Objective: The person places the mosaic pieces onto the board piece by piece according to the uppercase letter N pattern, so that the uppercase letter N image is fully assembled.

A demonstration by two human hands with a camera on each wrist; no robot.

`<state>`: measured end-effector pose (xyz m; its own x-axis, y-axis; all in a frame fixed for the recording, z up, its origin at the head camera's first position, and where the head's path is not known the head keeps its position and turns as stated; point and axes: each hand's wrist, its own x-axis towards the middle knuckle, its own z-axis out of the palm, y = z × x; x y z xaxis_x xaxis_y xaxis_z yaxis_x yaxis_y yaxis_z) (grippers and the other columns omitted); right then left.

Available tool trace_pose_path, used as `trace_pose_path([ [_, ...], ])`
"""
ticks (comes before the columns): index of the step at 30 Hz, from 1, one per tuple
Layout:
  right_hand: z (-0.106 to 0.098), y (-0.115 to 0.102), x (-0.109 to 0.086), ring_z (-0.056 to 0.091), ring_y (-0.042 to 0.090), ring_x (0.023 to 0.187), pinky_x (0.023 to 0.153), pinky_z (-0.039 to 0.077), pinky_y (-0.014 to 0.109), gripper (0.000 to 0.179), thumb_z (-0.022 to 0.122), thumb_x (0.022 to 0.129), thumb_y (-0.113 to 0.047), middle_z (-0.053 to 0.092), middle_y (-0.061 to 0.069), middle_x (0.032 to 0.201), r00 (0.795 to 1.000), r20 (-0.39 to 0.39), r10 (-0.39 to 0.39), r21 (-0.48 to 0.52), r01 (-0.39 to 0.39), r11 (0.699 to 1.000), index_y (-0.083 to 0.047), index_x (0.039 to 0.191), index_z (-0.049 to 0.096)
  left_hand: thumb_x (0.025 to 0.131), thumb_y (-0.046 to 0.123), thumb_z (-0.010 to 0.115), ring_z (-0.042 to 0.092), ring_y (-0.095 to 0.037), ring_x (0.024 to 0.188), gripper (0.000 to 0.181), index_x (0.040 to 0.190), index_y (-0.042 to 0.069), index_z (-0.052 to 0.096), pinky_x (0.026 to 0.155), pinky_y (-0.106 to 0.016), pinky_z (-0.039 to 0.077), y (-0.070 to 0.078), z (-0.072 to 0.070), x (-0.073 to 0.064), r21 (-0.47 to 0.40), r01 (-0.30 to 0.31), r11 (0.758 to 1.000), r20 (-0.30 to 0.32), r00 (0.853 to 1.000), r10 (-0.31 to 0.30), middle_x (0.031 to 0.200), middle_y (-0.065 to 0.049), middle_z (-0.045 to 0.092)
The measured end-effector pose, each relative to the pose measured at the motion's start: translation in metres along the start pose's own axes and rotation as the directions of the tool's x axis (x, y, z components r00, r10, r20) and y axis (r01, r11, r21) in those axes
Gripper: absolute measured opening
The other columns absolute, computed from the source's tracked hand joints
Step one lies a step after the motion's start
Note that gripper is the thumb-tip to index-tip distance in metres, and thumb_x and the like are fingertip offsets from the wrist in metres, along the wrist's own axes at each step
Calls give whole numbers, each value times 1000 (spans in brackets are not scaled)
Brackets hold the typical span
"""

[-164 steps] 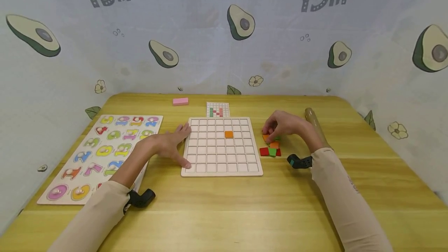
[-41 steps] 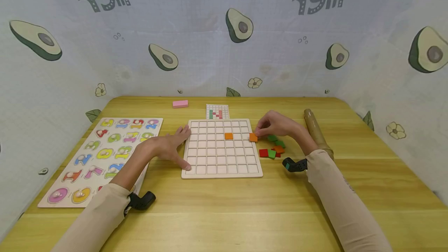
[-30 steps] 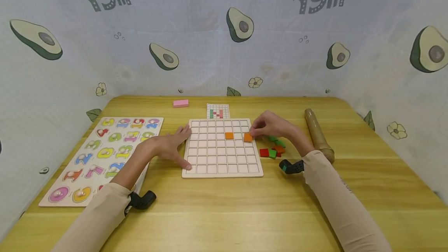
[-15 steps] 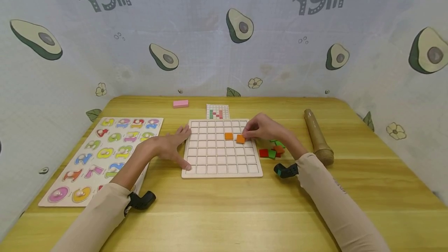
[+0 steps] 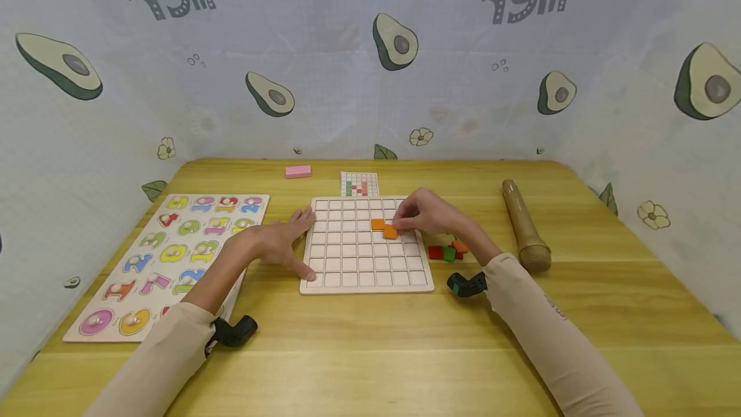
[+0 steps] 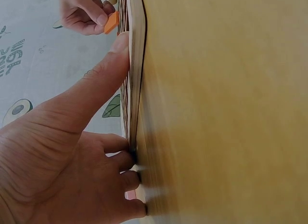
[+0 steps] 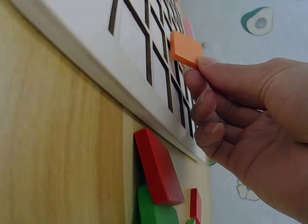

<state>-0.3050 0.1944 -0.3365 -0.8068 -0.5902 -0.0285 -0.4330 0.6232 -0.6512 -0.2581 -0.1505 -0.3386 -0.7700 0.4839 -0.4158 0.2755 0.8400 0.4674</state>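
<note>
Pinching a thin, square, bright orange tile [image 5: 390, 232] between thumb and fingertips, the right hand [image 5: 427, 212] sits a bit right of centre in my head view. The tile's over the square, pale wooden grid board [image 5: 366, 263] in the middle of the frame. On my right wrist feed it looks tilted, and I honestly can't tell if any edge of it touches the grid. Just up and left of it, a second orange square tile [image 5: 377, 224] lies in a cell of the third row down.

The left hand [image 5: 282, 243] has its fingers spread apart: thumb on the board's lower left corner, fingertips along its upper left edge. My left wrist feed backs that up, with the thumb tip right at the rim.

Right of the board, partly hidden from me by the right arm [image 5: 538, 327], there's a loose heap of small red, green and orange tiles [image 5: 435, 252]. Over toward the right side of the frame I've got a long brown cylinder [image 5: 521, 217]. Just above the board is a small white card with a coloured grid pattern [image 5: 363, 185], and a pink rectangular block [image 5: 298, 172] is up and left of that. Far left, partly behind the left arm [image 5: 150, 359], is a pale number puzzle board [image 5: 116, 334] with colourful knobbed pieces [image 5: 96, 322]. It's all on a yellowish wood-grain table [image 5: 370, 352], with a whitish avocado-print cloth [image 5: 324, 11] filling the top.
</note>
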Motion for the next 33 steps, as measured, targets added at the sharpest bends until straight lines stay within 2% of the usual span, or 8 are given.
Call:
trace_pose_path([
  [5, 4, -4, 1, 61, 17, 78, 79, 53, 30, 9, 78, 100, -6, 76, 4, 86, 1000, -12, -13, -9, 13, 1000, -1, 95, 83, 88, 53, 89, -9, -43, 165, 132, 174, 9, -1, 129, -69, 5, 1, 0, 1, 4, -1, 1000, -2, 1000, 1, 180, -12, -16],
  [14, 11, -7, 4, 56, 17, 75, 70, 45, 29, 10, 78, 100, -7, 76, 5, 85, 999, -33, -28, -14, 28, 1000, -1, 95, 83, 87, 54, 88, -7, -47, 164, 132, 174, 10, -1, 127, -72, 7, 1, -1, -1, 11, 8, 1000, -9, 1000, -8, 180, -12, -15],
  [24, 16, -6, 5, 55, 14, 69, 65, 44, 28, 12, 77, 101, -8, 75, 6, 82, 999, -31, -14, -16, 13, 1000, -2, 93, 83, 87, 54, 89, -5, -54, 162, 133, 174, 10, 0, 126, -73, 7, 2, 0, -1, 5, 11, 1000, -9, 1000, -11, 180, -12, -15],
  [33, 16, -9, 5, 56, 14, 70, 67, 47, 29, 11, 77, 101, -8, 76, 6, 84, 1000, -15, 2, -9, -2, 1000, -2, 95, 83, 88, 51, 89, -7, -56, 161, 131, 174, 8, 0, 127, -73, 6, 3, 1, 0, 1, 4, 1000, -5, 1000, -4, 179, -13, -17],
])
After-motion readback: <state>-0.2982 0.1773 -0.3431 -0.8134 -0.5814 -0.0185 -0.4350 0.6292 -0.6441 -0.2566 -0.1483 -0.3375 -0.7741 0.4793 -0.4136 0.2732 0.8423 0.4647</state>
